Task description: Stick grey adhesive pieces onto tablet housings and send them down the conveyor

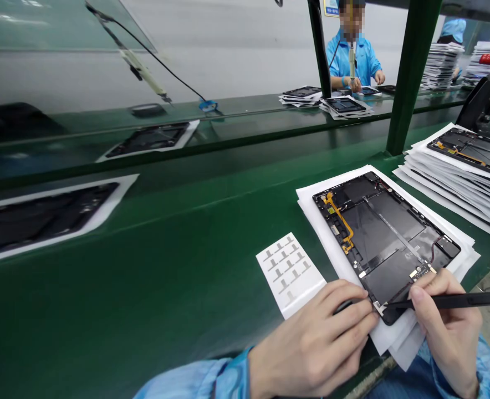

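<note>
An opened tablet point(386, 244) lies face down on white sheets point(444, 235), showing black battery panels and an orange flex cable. My right hand point(447, 327) is shut on a black pen-shaped pick point(448, 301), whose tip touches the tablet's near corner. My left hand point(315, 338) rests its fingertips at that corner, curled over a small black object point(343, 306), mostly hidden. A white sheet of grey die-cut stickers point(290, 274) lies just beyond my left hand.
A stack of opened tablets on white sheets point(465, 172) stands to the right, behind a green post point(413, 72). A glass partition point(228, 66) spans the green bench point(124, 299). Beyond it, a co-worker in a blue smock point(351, 64) handles an electric screwdriver.
</note>
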The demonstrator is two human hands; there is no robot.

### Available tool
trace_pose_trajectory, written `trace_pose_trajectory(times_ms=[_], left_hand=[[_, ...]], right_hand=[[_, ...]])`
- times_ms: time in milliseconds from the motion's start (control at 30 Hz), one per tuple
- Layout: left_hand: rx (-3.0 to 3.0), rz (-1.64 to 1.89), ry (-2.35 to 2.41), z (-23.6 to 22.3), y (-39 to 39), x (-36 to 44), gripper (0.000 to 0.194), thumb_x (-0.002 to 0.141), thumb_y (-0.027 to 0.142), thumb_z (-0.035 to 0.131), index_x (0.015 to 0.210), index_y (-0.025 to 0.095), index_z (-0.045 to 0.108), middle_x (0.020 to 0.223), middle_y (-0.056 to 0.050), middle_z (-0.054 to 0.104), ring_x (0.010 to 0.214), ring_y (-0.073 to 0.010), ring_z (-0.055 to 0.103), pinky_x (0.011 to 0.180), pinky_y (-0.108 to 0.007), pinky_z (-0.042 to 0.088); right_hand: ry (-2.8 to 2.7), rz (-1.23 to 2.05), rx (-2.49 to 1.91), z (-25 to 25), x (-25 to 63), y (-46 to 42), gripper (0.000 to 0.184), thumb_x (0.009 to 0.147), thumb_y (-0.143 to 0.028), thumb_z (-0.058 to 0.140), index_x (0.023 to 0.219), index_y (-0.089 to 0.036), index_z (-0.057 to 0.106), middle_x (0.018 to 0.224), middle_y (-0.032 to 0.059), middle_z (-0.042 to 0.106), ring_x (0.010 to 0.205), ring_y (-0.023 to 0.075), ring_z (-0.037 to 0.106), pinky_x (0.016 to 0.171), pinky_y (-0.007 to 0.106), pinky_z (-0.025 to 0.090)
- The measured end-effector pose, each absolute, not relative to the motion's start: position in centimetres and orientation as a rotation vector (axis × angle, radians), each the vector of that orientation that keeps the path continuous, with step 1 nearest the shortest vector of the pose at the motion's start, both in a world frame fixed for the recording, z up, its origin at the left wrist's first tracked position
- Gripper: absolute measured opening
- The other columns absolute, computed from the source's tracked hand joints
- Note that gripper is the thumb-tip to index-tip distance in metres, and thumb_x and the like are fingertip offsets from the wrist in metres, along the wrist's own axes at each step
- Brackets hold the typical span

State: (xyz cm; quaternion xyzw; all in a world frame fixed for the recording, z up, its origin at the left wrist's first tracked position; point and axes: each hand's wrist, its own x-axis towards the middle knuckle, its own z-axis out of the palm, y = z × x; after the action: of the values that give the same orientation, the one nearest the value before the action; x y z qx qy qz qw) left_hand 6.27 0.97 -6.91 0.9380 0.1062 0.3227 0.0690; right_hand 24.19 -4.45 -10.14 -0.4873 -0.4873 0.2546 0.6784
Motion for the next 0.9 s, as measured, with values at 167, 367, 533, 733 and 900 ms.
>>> trace_pose_trajectory(times_ms=[167,367,533,733,900], left_hand=[[2.848,0.904,0.303,-6.83,1.06,6.09,0.028,0.085,0.005,0.044,0.107,0.009,0.061,0.090,-0.013,0.070,0.094,-0.0259,0.063,0.082,-0.040,0.057],[2.852,0.929,0.298,-6.92,1.03,6.02,0.027,0.085,0.005,0.044,0.106,0.009,0.060,0.090,-0.013,0.070,0.092,-0.0256,0.063,0.081,-0.040,0.057],[2.823,1.021,0.322,-6.90,0.91,5.96,0.024,0.082,0.004,0.047,0.102,0.007,0.059,0.088,-0.012,0.071,0.090,-0.0247,0.062,0.077,-0.036,0.057],[2.831,0.997,0.317,-6.83,0.91,6.00,0.024,0.083,0.005,0.046,0.103,0.007,0.059,0.088,-0.013,0.071,0.090,-0.0251,0.063,0.077,-0.036,0.057],[2.843,0.973,0.315,-6.91,0.93,6.05,0.026,0.083,0.005,0.045,0.106,0.008,0.058,0.088,-0.013,0.070,0.090,-0.0254,0.063,0.077,-0.037,0.057]], right_hand=[[-1.091,0.564,-1.089,-10.23,24.13,-4.36,0.023,0.091,-0.025,0.060,0.069,-0.021,0.052,0.065,-0.0012,0.051,0.053,0.0122,0.045,0.047,0.022,0.036],[-1.101,0.566,-1.090,-10.06,24.14,-4.39,0.023,0.091,-0.025,0.060,0.070,-0.021,0.053,0.066,-0.0008,0.053,0.057,0.0134,0.049,0.051,0.023,0.041],[-1.092,0.568,-1.089,-10.14,24.17,-4.38,0.023,0.090,-0.025,0.061,0.069,-0.020,0.052,0.065,-0.0014,0.051,0.054,0.0120,0.046,0.047,0.022,0.037],[-1.061,0.608,-1.090,-10.45,24.40,-4.36,0.022,0.091,-0.024,0.060,0.070,-0.020,0.052,0.064,-0.0029,0.047,0.047,0.0094,0.035,0.041,0.022,0.027],[-1.082,0.592,-1.082,-10.15,24.34,-4.43,0.023,0.090,-0.024,0.061,0.069,-0.020,0.053,0.062,-0.0026,0.046,0.048,0.0101,0.037,0.042,0.021,0.029]])
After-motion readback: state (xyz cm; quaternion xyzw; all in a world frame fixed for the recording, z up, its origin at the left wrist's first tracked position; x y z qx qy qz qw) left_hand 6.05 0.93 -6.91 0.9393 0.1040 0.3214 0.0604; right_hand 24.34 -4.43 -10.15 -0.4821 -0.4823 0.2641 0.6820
